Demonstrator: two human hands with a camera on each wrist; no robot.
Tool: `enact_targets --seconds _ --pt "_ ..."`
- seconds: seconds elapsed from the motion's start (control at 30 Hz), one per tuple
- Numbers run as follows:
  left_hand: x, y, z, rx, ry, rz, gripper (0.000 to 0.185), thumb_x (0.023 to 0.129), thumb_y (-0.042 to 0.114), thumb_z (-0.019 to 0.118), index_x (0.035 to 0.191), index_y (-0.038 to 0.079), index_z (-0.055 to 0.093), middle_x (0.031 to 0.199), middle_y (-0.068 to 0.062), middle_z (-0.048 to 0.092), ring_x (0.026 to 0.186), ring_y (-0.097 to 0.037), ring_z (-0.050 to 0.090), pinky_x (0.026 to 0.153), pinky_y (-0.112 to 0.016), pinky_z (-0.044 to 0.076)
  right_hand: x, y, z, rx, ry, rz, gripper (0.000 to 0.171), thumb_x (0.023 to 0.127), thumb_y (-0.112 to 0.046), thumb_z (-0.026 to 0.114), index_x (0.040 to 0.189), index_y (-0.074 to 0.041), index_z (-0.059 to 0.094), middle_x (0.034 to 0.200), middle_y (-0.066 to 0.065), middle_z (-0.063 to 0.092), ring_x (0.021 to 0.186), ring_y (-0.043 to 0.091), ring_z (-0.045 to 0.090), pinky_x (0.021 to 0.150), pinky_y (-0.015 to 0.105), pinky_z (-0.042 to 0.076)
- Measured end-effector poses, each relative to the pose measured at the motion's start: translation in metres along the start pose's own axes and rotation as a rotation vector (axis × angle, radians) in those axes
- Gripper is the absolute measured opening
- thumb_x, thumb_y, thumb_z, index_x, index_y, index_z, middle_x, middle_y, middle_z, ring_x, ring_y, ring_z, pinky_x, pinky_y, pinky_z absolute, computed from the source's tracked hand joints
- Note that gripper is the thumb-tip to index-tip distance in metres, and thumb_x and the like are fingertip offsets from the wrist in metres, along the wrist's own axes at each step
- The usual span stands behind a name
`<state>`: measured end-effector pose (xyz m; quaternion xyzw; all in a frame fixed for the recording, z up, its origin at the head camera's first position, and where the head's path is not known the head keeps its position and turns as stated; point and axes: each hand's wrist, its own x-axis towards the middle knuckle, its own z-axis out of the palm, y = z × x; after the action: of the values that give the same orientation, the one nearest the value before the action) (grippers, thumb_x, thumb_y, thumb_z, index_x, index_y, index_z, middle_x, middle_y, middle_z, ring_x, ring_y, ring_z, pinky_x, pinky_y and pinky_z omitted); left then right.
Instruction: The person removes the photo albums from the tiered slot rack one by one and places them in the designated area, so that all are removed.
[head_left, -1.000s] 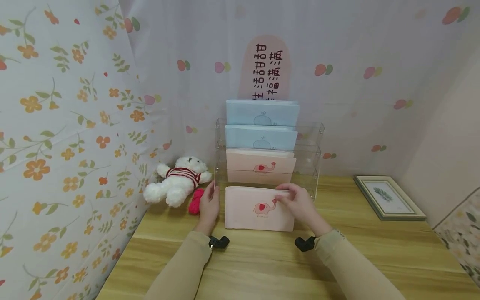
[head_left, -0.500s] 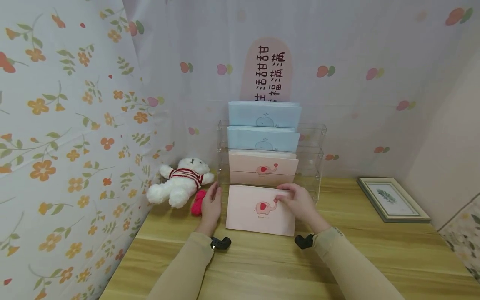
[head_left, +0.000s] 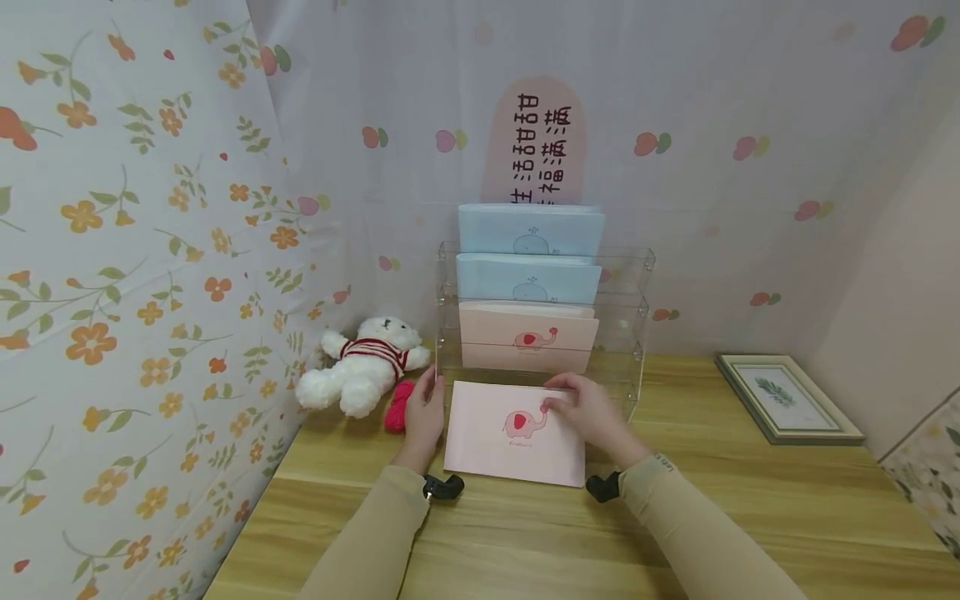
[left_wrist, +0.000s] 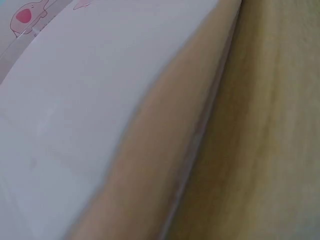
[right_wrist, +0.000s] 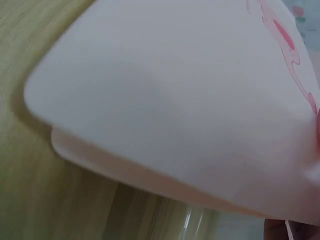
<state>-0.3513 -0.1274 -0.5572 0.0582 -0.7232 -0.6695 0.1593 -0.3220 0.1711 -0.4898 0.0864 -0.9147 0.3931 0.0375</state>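
A pink notebook (head_left: pixel 517 429) with a red elephant on its cover is tilted in front of a clear rack (head_left: pixel 621 360). My right hand (head_left: pixel 592 412) pinches its upper right corner. In the right wrist view, two rounded layers of the notebook (right_wrist: pixel 150 100) show, slightly apart at the corner. My left hand (head_left: pixel 424 417) grips the rack's left side panel low down. Only a blurred stretch of that hand (left_wrist: pixel 160 125) appears in the left wrist view, along the panel's edge. Another pink elephant notebook (head_left: pixel 528 337) and two blue whale notebooks (head_left: pixel 528 279) stand in the rack's upper tiers.
A white plush bear (head_left: pixel 367 367) in a striped top lies left of the rack. Beside my left hand is a bright pink bundle (head_left: pixel 399 407). A framed leaf picture (head_left: pixel 787 398) lies at the right on the wooden table (head_left: pixel 735 500). Patterned curtains hang behind and at left.
The pink notebook has come down and toward me, its lower edge tipping nearer, with my right hand following. My left hand stays at the rack's side.
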Motion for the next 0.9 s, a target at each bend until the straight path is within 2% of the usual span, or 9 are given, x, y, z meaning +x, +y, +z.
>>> enact_targets --seconds 0.13,0.27,0.37,0.5,0.7,0.9 --pt "-0.001 0.001 -0.001 0.017 -0.001 0.000 0.044 0.113 0.025 0.063 0.154 0.009 0.063 0.157 -0.019 0.065 0.149 -0.041 0.059 0.127 -0.058 0.047 -0.002 -0.003 0.003 -0.065 -0.029 -0.010 0.032 0.100 -0.028 0.083 0.128 -0.013 0.075 0.129 0.011 0.079 0.125 0.035 0.071 0.114 0.059 0.056" --pt "0.000 0.000 -0.002 0.009 -0.016 -0.005 0.046 0.114 0.027 0.062 0.156 0.009 0.061 0.159 -0.020 0.063 0.152 -0.041 0.056 0.129 -0.058 0.045 -0.004 -0.005 0.006 -0.118 -0.009 -0.046 0.026 0.101 -0.023 0.082 0.122 -0.010 0.076 0.114 0.008 0.080 0.108 0.027 0.074 0.102 0.052 0.062" --pt "0.000 -0.003 -0.002 -0.003 -0.026 -0.008 0.047 0.114 0.028 0.062 0.157 0.009 0.060 0.161 -0.019 0.062 0.153 -0.041 0.055 0.130 -0.058 0.043 -0.005 -0.007 0.006 -0.117 0.010 -0.067 0.021 0.101 -0.017 0.081 0.118 -0.007 0.076 0.107 0.007 0.078 0.100 0.022 0.073 0.095 0.046 0.065" --pt "0.000 -0.006 -0.002 -0.013 -0.029 -0.003 0.047 0.113 0.028 0.062 0.157 0.008 0.060 0.161 -0.019 0.061 0.154 -0.041 0.054 0.130 -0.058 0.043 -0.005 -0.010 0.004 -0.077 0.029 -0.097 0.016 0.102 -0.014 0.080 0.115 -0.006 0.076 0.106 0.008 0.076 0.098 0.022 0.072 0.091 0.044 0.066" --pt "0.000 -0.004 -0.002 -0.016 -0.025 -0.001 0.048 0.113 0.026 0.062 0.157 0.007 0.060 0.161 -0.020 0.061 0.153 -0.042 0.055 0.130 -0.058 0.043 -0.001 -0.022 -0.012 -0.032 0.178 -0.169 0.014 0.106 -0.019 0.076 0.114 -0.008 0.077 0.108 0.010 0.076 0.098 0.024 0.072 0.088 0.040 0.064" --pt "-0.001 -0.002 -0.002 -0.022 -0.027 0.001 0.047 0.113 0.024 0.062 0.156 0.006 0.060 0.161 -0.021 0.061 0.153 -0.042 0.055 0.129 -0.058 0.044 0.008 -0.042 -0.044 -0.031 0.354 -0.202 0.022 0.107 -0.019 0.073 0.119 -0.001 0.075 0.115 0.020 0.072 0.104 0.036 0.071 0.091 0.052 0.065"
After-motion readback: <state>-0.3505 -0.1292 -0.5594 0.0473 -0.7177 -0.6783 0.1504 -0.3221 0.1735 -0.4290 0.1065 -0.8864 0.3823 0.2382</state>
